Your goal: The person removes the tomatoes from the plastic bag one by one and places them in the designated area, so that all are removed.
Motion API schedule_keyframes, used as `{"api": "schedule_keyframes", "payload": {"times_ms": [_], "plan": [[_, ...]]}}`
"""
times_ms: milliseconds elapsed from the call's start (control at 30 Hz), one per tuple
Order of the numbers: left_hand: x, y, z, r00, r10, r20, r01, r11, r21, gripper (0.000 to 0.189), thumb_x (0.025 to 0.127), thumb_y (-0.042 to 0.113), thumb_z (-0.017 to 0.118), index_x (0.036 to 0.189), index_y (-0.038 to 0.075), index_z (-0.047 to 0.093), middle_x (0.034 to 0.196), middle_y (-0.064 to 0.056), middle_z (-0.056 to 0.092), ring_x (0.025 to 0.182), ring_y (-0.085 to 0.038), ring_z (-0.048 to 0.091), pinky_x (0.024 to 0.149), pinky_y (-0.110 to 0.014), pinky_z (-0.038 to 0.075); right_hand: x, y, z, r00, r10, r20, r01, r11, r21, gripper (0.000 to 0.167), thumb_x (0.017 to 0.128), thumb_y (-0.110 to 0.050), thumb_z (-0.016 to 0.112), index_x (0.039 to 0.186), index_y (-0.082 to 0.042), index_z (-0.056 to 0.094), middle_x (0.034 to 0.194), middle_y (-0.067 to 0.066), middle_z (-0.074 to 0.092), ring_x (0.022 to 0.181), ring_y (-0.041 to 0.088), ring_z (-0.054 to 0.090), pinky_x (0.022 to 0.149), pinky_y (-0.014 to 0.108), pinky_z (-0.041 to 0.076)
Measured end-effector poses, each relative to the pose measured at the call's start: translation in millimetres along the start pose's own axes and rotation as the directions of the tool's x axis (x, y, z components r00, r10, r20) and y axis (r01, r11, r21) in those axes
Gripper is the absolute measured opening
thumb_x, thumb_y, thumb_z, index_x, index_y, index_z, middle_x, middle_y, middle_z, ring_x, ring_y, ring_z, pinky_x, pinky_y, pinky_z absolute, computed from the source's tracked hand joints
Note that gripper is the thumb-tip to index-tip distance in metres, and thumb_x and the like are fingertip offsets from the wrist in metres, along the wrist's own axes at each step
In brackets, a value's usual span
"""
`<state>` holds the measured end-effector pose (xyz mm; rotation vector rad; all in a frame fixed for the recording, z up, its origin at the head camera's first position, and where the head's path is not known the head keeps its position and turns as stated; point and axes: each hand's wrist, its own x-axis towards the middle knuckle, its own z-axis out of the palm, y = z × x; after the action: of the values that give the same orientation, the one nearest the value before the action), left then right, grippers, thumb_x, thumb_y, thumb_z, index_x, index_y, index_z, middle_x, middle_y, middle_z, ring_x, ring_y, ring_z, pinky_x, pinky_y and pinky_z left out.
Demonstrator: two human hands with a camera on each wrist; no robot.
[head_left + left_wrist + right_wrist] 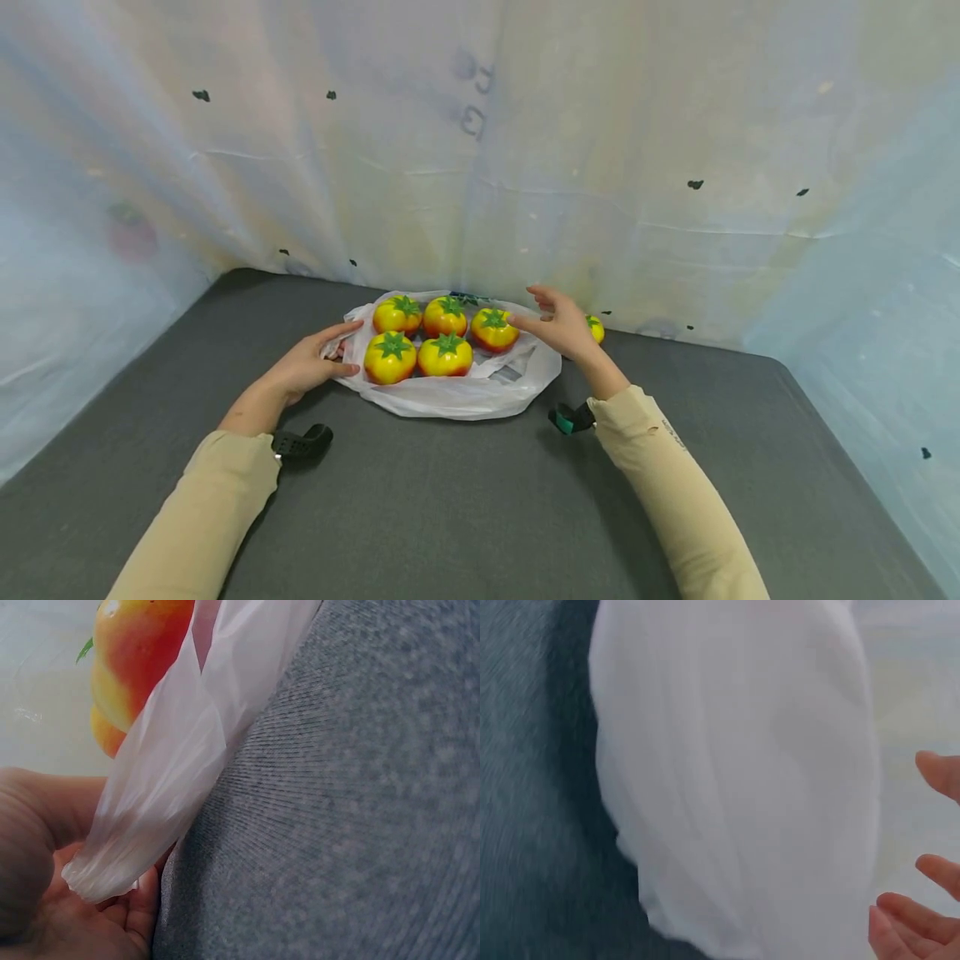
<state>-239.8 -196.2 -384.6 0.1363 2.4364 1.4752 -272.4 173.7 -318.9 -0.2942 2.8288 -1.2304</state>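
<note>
A white plastic bag (457, 404) lies with its mouth open on the dark grey table. Inside it sit several glossy yellow-and-red tomatoes (390, 358) with green star-shaped tops. My left hand (303, 364) holds the bag's left side; in the left wrist view a gathered end of the bag (161, 772) lies between thumb and curled fingers. Over the bag's right side, my right hand (562, 327) has its fingers apart, the thumb beside the rightmost tomato (493, 330). Nothing shows in its grasp in the right wrist view.
Partly hidden behind the right hand, another tomato (596, 328) rests on the table (450, 517) near its back edge. A pale plastic sheet (570, 150) hangs behind and along both sides. Each wrist wears a dark strap (303, 442).
</note>
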Motion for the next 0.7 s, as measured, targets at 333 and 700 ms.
{"api": "schedule_keyframes", "payload": {"times_ms": [333,700], "plan": [[-3.1,1.3,-0.2,1.0,0.005,-0.005,-0.005,1.0,0.006,0.079,0.087,0.013,0.068,0.153,0.018,0.026,0.159,-0.025,0.005,0.144,-0.047,0.001,0.11,-0.07,0.004,8.4,-3.0,17.0,0.997,0.021,0.069,-0.019,0.999,-0.032,0.07,0.086,-0.034,0.07,0.145,-0.008,0.041,0.146,0.019,0.042,0.133,0.037,0.042,0.107,0.05,0.039],[-2.4,-0.1,-0.7,1.0,0.009,0.0,-0.009,1.0,-0.006,0.079,0.087,0.012,0.068,0.153,0.019,0.026,0.159,-0.024,0.004,0.144,-0.047,0.0,0.11,-0.069,0.003,8.6,-1.9,29.2,0.997,0.013,0.081,-0.007,0.997,-0.073,0.062,0.086,-0.029,0.07,0.14,-0.006,0.047,0.142,0.017,0.048,0.128,0.035,0.048,0.105,0.047,0.042]]}}
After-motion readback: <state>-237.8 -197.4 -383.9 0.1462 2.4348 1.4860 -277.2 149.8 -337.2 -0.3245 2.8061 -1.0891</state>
